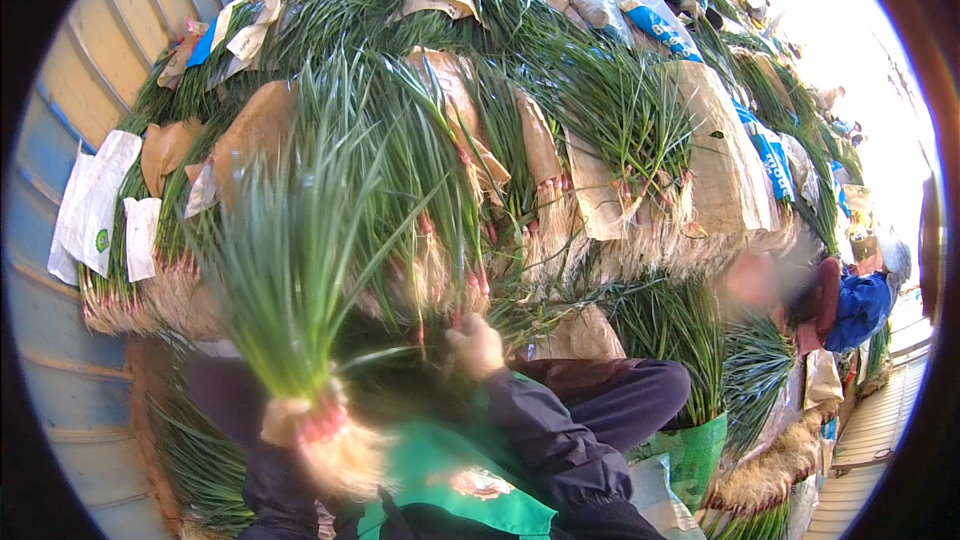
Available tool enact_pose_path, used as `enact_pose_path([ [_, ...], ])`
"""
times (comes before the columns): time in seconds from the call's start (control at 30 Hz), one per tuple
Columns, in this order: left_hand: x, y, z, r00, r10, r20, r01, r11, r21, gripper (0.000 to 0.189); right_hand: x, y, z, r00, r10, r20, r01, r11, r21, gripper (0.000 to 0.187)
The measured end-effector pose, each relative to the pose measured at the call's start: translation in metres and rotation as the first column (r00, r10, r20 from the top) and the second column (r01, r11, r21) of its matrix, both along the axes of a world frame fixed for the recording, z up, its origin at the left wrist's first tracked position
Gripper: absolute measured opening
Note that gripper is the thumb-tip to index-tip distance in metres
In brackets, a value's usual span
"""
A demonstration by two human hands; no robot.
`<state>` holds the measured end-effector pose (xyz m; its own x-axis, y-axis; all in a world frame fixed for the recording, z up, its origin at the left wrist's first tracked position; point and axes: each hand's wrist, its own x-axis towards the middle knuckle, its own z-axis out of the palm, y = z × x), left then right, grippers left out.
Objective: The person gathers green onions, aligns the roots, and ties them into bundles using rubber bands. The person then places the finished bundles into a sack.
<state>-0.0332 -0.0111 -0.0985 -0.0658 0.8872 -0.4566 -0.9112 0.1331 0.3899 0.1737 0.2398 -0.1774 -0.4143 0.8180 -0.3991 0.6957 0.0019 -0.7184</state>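
My left hand (283, 420) grips a thick bunch of green onions (289, 277) just above its pinkish bases. The leaves fan upward, the pale roots (349, 457) hang over my apron, and motion blurs the bunch. My right hand (478, 347) is at the near edge of the pile, fingers curled beside the pink base of a loose green onion (459, 300). Whether those fingers hold it is hidden by blur. Several loose green onions (424, 225) lie in front of me, roots towards me. A green apron (472, 465) covers my lap between my crossed legs.
Bunches of green onions wrapped in brown paper (720, 142) are stacked in rows ahead. A ribbed metal wall (67, 240) bounds the left. A green woven sack (686, 457) stands at my right. Other people work nearby, one in a blue garment (859, 307) at right.
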Motion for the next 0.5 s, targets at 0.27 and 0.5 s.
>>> enact_pose_path([
  [0.27, 0.022, 0.021, 0.020, 0.944, 0.142, -0.298, -0.170, 0.983, -0.070, 0.069, 0.042, 0.010, 0.089, 0.684, -0.186, -0.705, -0.286, 0.821, -0.494, 0.033],
  [0.5, 0.058, 0.059, -0.005, 0.976, -0.100, -0.196, 0.117, 0.990, 0.076, 0.066, 0.026, -0.074, 0.065, 0.827, 0.333, -0.453, -0.472, 0.849, -0.236, 0.021],
])
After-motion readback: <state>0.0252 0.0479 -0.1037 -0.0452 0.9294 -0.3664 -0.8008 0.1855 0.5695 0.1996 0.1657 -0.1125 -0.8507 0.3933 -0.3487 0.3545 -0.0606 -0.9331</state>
